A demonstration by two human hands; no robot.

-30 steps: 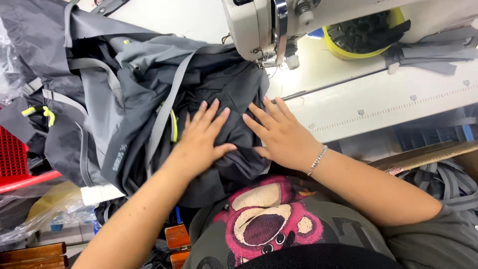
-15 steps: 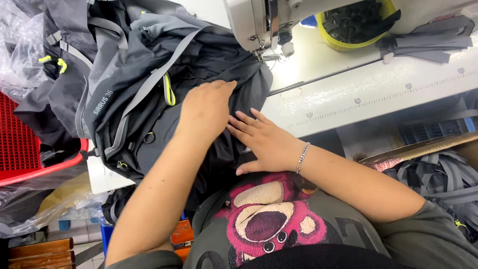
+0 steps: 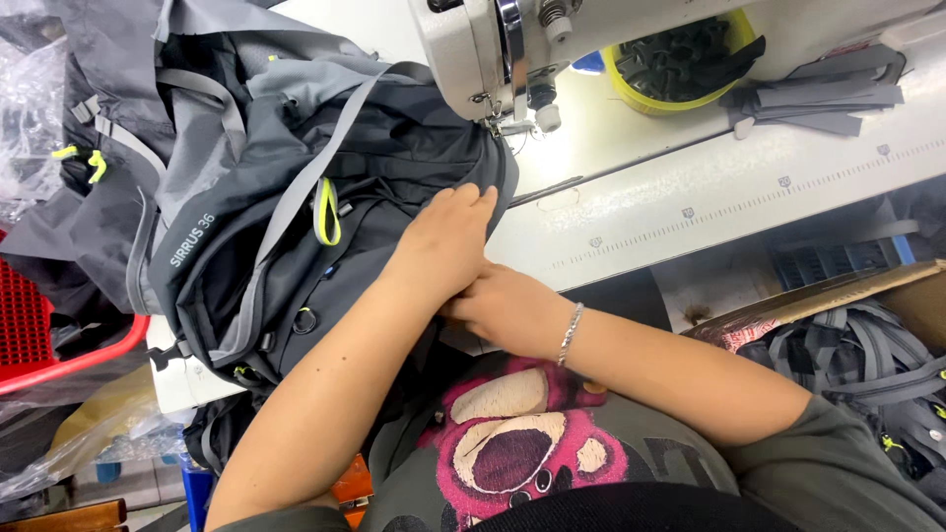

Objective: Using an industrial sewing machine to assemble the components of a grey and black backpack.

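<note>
The grey backpack (image 3: 325, 227) is lying on the counter (image 3: 709, 187), now shifted closer under the sewing machine (image 3: 503, 59). I am pressing my left hand (image 3: 443, 241) flat, fingers together; my right hand (image 3: 507, 310) has slid beneath, fingers hidden.

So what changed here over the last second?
The left hand slid up the dark grey backpack toward the sewing machine; the right hand tucked in beneath it. The yellow bowl and bracelet stayed.
</note>
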